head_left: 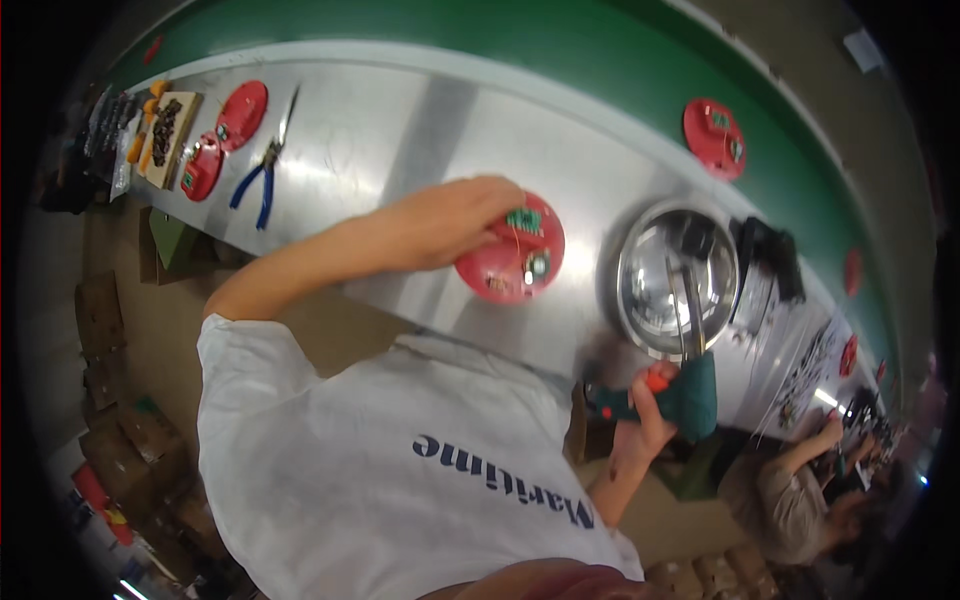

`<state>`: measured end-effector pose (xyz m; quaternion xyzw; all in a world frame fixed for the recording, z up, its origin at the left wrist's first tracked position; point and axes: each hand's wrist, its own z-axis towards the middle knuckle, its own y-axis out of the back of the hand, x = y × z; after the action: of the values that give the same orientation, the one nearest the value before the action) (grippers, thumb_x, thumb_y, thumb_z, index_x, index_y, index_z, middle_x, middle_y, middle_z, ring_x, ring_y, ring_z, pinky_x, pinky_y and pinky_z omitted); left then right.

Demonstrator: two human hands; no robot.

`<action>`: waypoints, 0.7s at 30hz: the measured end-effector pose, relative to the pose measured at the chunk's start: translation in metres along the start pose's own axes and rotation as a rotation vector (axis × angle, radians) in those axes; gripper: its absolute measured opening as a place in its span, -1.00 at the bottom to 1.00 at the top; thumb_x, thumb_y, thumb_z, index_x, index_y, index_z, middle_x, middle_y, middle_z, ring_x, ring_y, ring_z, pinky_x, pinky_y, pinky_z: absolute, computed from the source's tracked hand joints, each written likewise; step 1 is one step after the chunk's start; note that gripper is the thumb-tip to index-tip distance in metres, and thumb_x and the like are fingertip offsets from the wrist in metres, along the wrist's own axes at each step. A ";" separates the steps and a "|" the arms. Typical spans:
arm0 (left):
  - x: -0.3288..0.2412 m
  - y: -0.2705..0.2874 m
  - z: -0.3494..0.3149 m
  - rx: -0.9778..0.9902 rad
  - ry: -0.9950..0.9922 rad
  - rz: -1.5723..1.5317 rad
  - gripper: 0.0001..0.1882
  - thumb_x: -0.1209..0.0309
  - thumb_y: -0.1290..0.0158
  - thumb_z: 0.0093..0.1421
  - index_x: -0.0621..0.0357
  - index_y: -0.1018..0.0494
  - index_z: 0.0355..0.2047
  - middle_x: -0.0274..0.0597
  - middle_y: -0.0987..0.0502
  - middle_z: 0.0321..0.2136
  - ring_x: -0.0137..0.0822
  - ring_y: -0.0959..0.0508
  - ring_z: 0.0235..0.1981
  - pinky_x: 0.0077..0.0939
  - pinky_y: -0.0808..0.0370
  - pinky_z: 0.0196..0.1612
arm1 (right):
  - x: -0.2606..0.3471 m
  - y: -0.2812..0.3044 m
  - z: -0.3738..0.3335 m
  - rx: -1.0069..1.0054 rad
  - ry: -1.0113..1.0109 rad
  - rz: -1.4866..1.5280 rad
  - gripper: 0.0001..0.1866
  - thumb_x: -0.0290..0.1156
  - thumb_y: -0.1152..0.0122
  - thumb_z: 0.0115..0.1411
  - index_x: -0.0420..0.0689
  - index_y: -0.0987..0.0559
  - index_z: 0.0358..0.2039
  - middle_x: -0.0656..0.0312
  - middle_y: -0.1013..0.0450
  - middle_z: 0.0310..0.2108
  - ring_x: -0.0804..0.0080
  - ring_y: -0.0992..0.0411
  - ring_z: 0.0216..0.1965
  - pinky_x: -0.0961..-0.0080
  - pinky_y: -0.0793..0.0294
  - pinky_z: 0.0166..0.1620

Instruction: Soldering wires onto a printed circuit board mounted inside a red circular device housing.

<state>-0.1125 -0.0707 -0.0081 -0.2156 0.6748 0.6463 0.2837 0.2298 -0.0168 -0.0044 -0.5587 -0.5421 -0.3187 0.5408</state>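
Note:
My left hand [462, 218] reaches over the metal worktop to a red round plastic part [508, 265]. Its fingers are curled over the part's upper left edge; the fingertips are partly hidden. On that part sit a green circuit board [524, 220], thin wires and a small round component [537, 264]. My right hand [652, 418] grips a dark green cordless drill [690, 396], with a finger at its red trigger. The drill is beside the near rim of a shiny metal bowl [632, 318], and its long metal bit extends over the bowl.
Blue-handled pliers [262, 180] lie on the left, beside more red round parts [243, 115]. A tray of small dark pieces [170, 140] stands farther left. Another red part [714, 137] rests on the green conveyor belt [580, 50]. At right, a co-worker [800, 500] works.

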 end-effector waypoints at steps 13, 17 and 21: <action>-0.102 -0.102 -0.061 -0.415 0.291 0.019 -0.77 0.54 -0.25 -0.07 0.27 -0.50 -0.36 -0.17 -0.48 -0.47 -0.27 -0.47 -0.55 -0.45 -0.43 -0.40 | -0.017 0.003 -0.016 0.166 -0.113 0.084 -0.54 -0.81 -0.16 -0.10 -0.21 -0.36 -0.15 0.11 -0.33 -0.21 0.43 -0.39 -0.35 0.63 -0.35 -0.38; -0.097 -0.118 -0.050 -0.438 0.309 -0.099 -0.86 0.55 -0.22 -0.01 0.28 -0.51 -0.42 -0.20 -0.45 -0.51 -0.34 -0.47 -0.57 -0.54 -0.40 -0.51 | -0.022 -0.004 -0.013 0.189 -0.154 0.114 -0.56 -0.86 -0.18 -0.11 -0.24 -0.39 -0.20 0.08 -0.36 -0.22 0.41 -0.41 -0.30 0.52 -0.45 -0.21; -0.102 -0.120 -0.048 -0.542 0.331 -0.402 -0.93 0.56 -0.17 0.07 0.26 -0.53 -0.40 -0.30 -0.51 -0.49 -0.51 -0.47 -0.56 -0.64 -0.31 -0.60 | -0.030 -0.017 -0.010 0.227 -0.124 0.030 -0.55 -0.81 -0.19 -0.10 -0.26 -0.41 -0.15 0.09 -0.37 -0.21 0.38 -0.42 -0.28 0.54 -0.43 -0.21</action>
<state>0.0375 -0.1351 -0.0310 -0.5127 0.4602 0.6891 0.2248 0.2101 -0.0366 -0.0259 -0.5207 -0.5986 -0.2120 0.5707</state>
